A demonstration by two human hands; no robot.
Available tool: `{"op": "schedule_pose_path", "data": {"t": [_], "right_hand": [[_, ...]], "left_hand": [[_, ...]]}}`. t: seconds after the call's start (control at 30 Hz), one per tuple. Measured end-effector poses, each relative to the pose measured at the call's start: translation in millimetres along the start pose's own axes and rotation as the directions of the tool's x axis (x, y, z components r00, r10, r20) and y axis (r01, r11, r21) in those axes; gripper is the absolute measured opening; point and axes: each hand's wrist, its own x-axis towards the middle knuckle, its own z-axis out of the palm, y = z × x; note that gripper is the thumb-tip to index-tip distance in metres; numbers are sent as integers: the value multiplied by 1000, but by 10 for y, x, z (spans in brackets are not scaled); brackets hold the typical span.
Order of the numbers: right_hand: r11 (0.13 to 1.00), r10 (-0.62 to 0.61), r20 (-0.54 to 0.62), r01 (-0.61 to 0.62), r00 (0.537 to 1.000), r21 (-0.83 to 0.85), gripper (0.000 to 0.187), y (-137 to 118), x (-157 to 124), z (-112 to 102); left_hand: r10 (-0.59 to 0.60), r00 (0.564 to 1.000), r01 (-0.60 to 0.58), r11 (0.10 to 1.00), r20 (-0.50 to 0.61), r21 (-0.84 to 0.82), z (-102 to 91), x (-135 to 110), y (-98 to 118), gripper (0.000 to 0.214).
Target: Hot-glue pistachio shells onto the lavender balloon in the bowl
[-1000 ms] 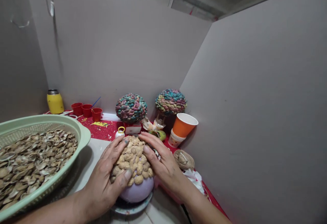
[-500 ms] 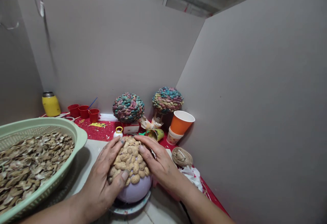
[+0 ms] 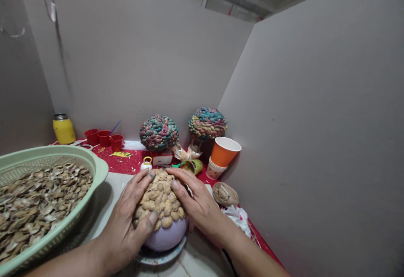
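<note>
Between my hands sits a lilac ball (image 3: 167,238), its upper part covered with tan peanut shells (image 3: 161,199) set close together. My left hand (image 3: 128,218) is curved round the left side, fingers over the top edge and thumb pressed on the front shells. On the right side, my right hand (image 3: 197,203) cups the ball, with thumb and fingers resting on the upper shells. Bare lilac surface shows below the shells. The ball rests in a shallow paint-spotted dish (image 3: 160,260). Palms hide both flanks of the ball.
A green colander (image 3: 100,171) of loose shells stands at left. Behind are red cups (image 3: 116,143), a yellow jar (image 3: 64,129), two colourful shell-covered balls (image 3: 159,133) (image 3: 207,124), an orange paper cup (image 3: 222,153) and a twine coil (image 3: 225,194). Grey panels (image 3: 142,58) enclose the table.
</note>
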Motion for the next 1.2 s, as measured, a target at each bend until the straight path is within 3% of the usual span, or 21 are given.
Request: {"op": "schedule_pose_path", "data": {"t": [0.93, 1.2], "right_hand": [[999, -24, -9, 24, 1000, -22, 32, -3, 4, 7], [999, -19, -18, 18, 1000, -34, 32, -21, 1, 7]], "left_hand": [[33, 996, -36, 999, 87, 40, -44, 30, 40, 58], [-11, 998, 14, 999, 63, -43, -48, 16, -22, 54]]}}
